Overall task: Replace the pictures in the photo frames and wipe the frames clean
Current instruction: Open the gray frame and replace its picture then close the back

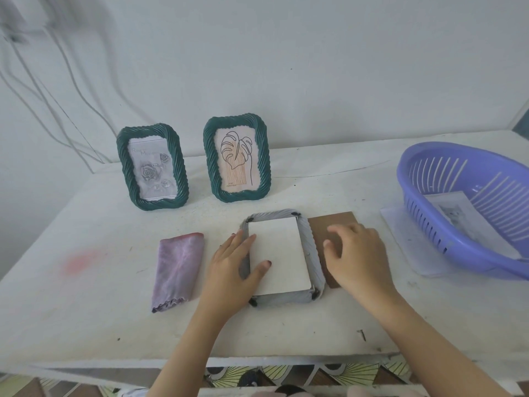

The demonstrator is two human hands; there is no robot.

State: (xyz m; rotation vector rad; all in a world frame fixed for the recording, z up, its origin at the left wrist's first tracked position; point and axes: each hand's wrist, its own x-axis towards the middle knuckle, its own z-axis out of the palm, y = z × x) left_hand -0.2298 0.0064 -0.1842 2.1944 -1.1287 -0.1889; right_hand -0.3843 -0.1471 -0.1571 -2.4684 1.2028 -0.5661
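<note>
A grey-white photo frame [313, 255] lies face down in front of me, with a white card [279, 253] lying in its back opening. My left hand [233, 265] rests flat on the frame's left side, thumb pressing on the card. A brown backing board [326, 224] lies just right of the frame. My right hand [357, 253] is over the board, fingers curled at its surface; I cannot tell whether it grips the board. Two dark green frames stand upright at the back: one [151, 166] holds a grey rose picture, the other [237, 159] a leaf drawing.
A folded purple cloth [177, 270] lies left of my left hand. A purple plastic basket [469, 204] with printed sheets in it sits at the right, on a white paper [400, 236]. A small dark nail [363, 334] lies near the table's front edge.
</note>
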